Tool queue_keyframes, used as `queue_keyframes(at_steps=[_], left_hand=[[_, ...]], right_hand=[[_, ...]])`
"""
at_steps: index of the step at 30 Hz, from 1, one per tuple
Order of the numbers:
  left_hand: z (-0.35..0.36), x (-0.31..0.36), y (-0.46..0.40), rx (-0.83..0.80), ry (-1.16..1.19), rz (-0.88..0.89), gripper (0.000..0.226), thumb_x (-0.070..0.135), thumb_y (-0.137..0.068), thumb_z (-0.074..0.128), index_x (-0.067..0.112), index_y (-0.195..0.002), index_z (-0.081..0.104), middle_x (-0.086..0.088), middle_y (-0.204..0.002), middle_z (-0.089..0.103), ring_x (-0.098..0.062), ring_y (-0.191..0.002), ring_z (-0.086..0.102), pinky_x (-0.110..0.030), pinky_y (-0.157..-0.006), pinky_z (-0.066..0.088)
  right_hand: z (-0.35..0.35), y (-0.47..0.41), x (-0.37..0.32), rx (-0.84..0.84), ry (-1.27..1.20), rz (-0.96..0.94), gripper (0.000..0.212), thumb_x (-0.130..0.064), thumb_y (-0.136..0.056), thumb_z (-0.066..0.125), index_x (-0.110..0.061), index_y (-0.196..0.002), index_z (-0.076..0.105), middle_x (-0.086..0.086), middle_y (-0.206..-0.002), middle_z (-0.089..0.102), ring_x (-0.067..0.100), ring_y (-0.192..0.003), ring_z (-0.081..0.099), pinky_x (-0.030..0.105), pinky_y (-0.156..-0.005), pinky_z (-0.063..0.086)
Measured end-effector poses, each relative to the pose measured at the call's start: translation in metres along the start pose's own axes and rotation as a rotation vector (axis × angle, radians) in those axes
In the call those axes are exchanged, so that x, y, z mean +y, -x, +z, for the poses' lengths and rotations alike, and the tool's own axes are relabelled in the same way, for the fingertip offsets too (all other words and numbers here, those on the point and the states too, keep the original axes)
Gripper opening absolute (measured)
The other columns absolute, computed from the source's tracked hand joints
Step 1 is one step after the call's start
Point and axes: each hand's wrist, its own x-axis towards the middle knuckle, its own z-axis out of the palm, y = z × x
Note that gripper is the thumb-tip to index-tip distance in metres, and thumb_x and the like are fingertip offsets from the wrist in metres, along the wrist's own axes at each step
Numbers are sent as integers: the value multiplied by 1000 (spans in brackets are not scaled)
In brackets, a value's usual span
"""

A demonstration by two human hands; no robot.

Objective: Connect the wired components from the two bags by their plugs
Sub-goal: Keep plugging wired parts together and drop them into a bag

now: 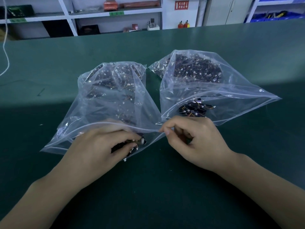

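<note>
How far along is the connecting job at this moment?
Early stage. Done: both clear bags lie open on the green table. In hand: the left hand grips dark wired components at the left bag mouth; the right hand pinches that bag's rim. Left: taking a piece from the right bag and mating plugs; no joined pair is visible.

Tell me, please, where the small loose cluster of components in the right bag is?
It lies just inside the right bag's open mouth, right of centre, beyond the right hand.
</note>
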Motion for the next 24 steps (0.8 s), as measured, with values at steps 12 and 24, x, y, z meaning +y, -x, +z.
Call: queue_keyframes(at_steps=[12,24], left_hand=[[-2,15,-3,217,16,87,10,23,-98,78,24,-102,86,18,-111,77,-6,-103,75,-37,-79,64],[11,37,-2,363,233,-32,10,26,-96,77,23,-105,73,17,-98,71,-2,-90,70,-15,-83,53]], right_hand=[[2,0,1,16,-10,-15,11,-18,-100,66,-21,-98,76,-21,-62,36,3,-54,42,19,-59,32],[1,2,-2,-46,13,-102,25,-23,-94,77,-26,-118,71,-12,-63,43,-1,-55,42,13,-60,34]])
